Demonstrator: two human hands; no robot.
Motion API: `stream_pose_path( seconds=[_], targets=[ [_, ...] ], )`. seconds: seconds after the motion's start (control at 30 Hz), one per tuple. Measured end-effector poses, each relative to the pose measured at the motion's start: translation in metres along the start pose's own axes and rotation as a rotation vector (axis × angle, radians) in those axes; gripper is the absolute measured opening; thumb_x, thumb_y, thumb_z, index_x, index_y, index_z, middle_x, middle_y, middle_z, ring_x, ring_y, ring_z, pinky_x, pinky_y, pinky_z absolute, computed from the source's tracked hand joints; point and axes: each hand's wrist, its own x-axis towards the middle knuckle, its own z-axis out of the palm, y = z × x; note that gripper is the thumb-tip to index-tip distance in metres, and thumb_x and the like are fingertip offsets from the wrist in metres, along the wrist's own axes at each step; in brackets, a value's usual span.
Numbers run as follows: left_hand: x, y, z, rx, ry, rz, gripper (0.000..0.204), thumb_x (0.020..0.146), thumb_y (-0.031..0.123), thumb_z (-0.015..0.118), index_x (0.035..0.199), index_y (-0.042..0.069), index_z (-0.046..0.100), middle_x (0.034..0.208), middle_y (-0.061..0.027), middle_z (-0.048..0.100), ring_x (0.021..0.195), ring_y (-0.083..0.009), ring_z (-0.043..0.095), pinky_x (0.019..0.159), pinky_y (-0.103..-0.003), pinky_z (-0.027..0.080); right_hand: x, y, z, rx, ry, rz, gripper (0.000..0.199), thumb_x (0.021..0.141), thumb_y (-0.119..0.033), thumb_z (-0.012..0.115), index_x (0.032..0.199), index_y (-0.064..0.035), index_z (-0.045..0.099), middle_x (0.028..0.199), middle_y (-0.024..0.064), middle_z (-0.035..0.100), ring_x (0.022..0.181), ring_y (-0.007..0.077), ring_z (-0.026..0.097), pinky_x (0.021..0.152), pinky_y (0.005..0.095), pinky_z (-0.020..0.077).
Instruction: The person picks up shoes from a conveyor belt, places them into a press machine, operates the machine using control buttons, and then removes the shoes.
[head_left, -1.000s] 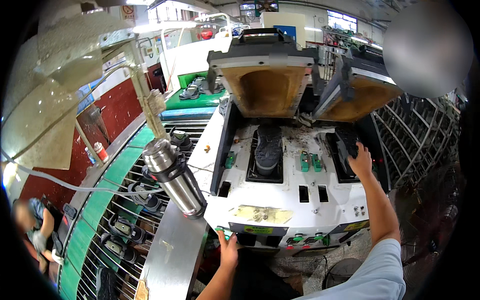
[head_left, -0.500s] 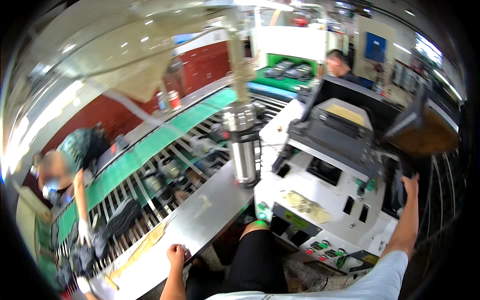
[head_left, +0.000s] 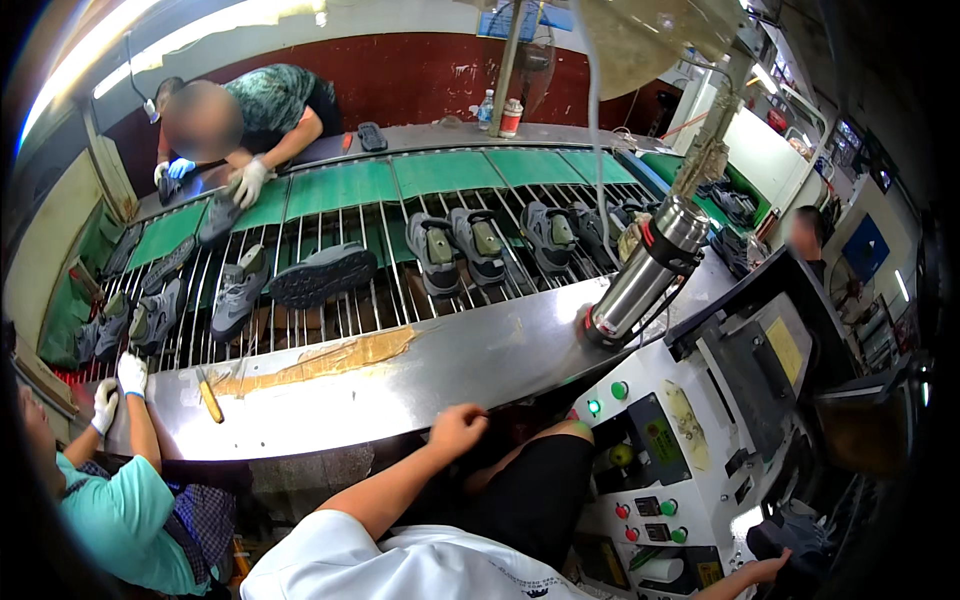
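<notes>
My right hand is at the lower right, beside the machine. It is closed on a dark grey shoe, whose far side is lost in shadow. My left hand hangs by the front edge of the steel table, above my thigh. Its fingers are curled, and nothing shows in them. Close to my right arm stands the white machine with red and green buttons. Across the table, several grey shoes rest on the roller conveyor; one shoe lies on its side.
A steel thermos stands on the table's right part. A yellow-handled tool lies near brown tape. Across the conveyor a co-worker's gloved hand touches a shoe. Another co-worker's gloved hands are at the left end.
My view has swung left, bringing more conveyor and the left co-worker into sight. My right hand, earlier at the machine's right side, now shows a shoe in its grip. My left hand stays curled.
</notes>
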Motion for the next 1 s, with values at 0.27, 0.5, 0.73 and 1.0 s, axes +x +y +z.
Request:
stream_pose_path(
  seconds=[0.27, 0.5, 0.73, 1.0],
  targets=[
    [-0.048, 0.115, 0.018, -0.51, -0.775, 0.488, 0.079, 0.08, 0.028, 0.073, 0.143, 0.006, 0.03, 0.142, -0.0095, 0.037, 0.124, -0.0225, 0.044, 0.103, -0.038, 0.037, -0.32, -0.079, 0.053, 0.749, -0.996, 0.49, 0.055, 0.076, -0.023, 0.051, 0.126, -0.0006, 0.049, 0.13, 0.0138, 0.051, 0.117, 0.0309, 0.05, 0.104, 0.0447, 0.0375],
    [-0.023, 0.052, -0.133, -1.394, -0.275, 0.035, 0.084, 0.06, 0.024, 0.084, 0.129, -0.001, 0.041, 0.121, -0.0147, 0.053, 0.112, -0.028, 0.055, 0.091, -0.046, 0.049, -0.63, -0.121, 0.058, 0.375, -2.206, 0.822, 0.053, 0.082, -0.012, 0.056, 0.133, -0.003, 0.042, 0.131, 0.0094, 0.048, 0.125, 0.0248, 0.042, 0.106, 0.0424, 0.0328],
    [-0.156, -0.077, -0.269, -0.768, 0.867, -0.032, 0.092, 0.058, 0.028, 0.086, 0.132, -0.003, 0.04, 0.121, -0.013, 0.055, 0.11, -0.0285, 0.055, 0.096, -0.04, 0.044, -0.818, -0.177, 0.092, 0.362, -2.444, -0.386, 0.033, 0.077, -0.007, 0.066, 0.109, -0.0016, 0.061, 0.1, 0.0098, 0.064, 0.094, 0.0211, 0.062, 0.082, 0.0287, 0.0487],
    [-0.186, -0.156, -0.247, 0.013, 0.89, -0.017, 0.096, 0.056, 0.02, 0.085, 0.133, 0.0, 0.031, 0.126, -0.0176, 0.044, 0.114, -0.0268, 0.048, 0.1, -0.042, 0.037, -1.045, -0.082, 0.138, 0.32, -2.081, -1.456, 0.09, 0.067, -0.027, 0.074, 0.141, -0.005, 0.029, 0.139, 0.0187, 0.036, 0.131, 0.0333, 0.034, 0.111, 0.0456, 0.022]
  ],
)
